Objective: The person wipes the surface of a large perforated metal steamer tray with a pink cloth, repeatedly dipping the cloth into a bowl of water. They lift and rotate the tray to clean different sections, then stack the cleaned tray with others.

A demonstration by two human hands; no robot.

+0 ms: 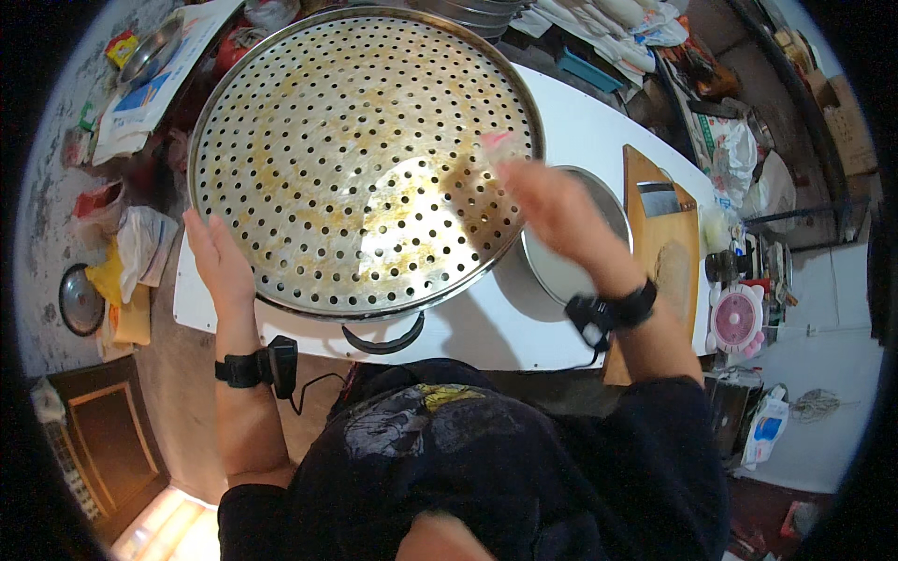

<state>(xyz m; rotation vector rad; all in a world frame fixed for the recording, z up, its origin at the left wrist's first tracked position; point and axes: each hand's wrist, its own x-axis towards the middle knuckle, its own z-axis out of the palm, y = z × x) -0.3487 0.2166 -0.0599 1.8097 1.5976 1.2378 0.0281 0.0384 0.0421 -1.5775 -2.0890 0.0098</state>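
Note:
A large round metal steamer tray (pixel 330 189) with many holes and yellowish stains lies before me, its raised rim facing up. My left hand (pixel 223 263) lies along the tray's left front rim, fingers extended, not wrapped around it. Over the tray's right side, my right hand (pixel 554 210) is blurred and holds a small translucent thing with a pink part (pixel 497 142); its kind is unclear. Below the front rim shows a black loop handle (pixel 384 338). Partly under my right forearm stands a round metal pot (pixel 554 270) with a pale inside.
The tray rests over a white table (pixel 302 336). On the right, a wooden cutting board (pixel 642 231) bears a cleaver (pixel 659 198). A pink fan (pixel 736 319) stands beyond. Stacked metal steamer tiers (pixel 466 17) are behind the tray. Bags (pixel 147 245) hang on the left.

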